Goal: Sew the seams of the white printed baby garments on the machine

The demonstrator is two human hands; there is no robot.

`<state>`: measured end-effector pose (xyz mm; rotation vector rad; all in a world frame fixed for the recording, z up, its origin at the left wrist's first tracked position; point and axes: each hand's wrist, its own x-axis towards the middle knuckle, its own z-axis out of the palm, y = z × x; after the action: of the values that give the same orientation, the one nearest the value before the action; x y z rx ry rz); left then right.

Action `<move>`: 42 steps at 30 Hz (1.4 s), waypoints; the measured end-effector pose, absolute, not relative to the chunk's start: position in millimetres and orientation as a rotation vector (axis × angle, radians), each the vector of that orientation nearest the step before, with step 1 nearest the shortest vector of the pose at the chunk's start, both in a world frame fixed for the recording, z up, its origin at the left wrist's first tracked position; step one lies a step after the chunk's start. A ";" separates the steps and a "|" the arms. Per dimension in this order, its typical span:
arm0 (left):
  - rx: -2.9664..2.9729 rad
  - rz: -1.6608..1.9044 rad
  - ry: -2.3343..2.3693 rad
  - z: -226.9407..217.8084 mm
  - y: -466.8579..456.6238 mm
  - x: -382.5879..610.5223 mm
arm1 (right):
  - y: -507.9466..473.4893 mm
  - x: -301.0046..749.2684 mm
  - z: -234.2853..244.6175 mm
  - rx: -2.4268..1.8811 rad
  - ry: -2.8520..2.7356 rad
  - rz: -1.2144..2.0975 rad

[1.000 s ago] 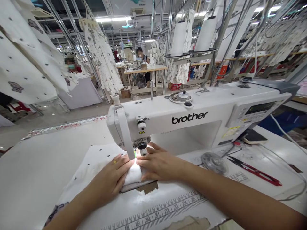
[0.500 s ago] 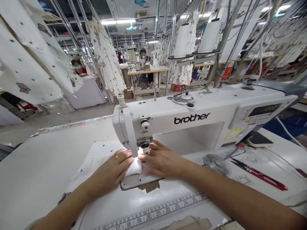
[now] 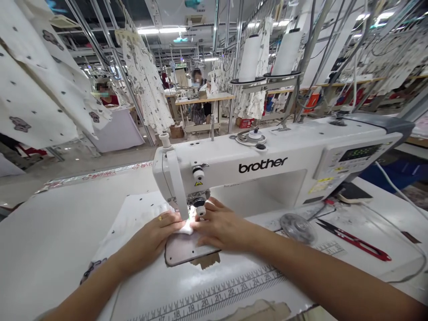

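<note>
Head view: sewing machine (image 3: 230, 154) over fabric (image 3: 133, 218); red snips (image 3: 355, 241) right.

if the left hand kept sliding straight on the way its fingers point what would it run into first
Most likely the presser foot of the sewing machine, just beyond the left hand as it lies flat on the white fabric. The right hand lies very close there too, so depth is unclear.

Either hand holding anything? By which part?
Nothing is gripped. The left hand and right hand lie flat, pinning the near edge of the white dotted fabric to the sewing machine bed at the needle.
</note>
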<state>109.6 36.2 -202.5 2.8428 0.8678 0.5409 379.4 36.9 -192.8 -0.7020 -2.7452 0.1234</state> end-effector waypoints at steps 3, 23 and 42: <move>2.842 0.549 0.865 -199.7 33.4 110.9 | 36.7 380.5 -191.5 -0.644 -2.739 0.126; 2.936 0.770 1.007 -204.4 28.4 130.2 | 34.4 349.9 -209.3 -0.937 -2.548 -0.007; 2.948 0.615 0.732 -194.9 24.5 121.8 | 32.1 367.2 -198.3 -0.542 -2.719 -0.155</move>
<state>121.8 24.5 -194.9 2.9475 0.7322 0.6154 367.2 32.1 -198.3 -0.5420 -2.7189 -0.1547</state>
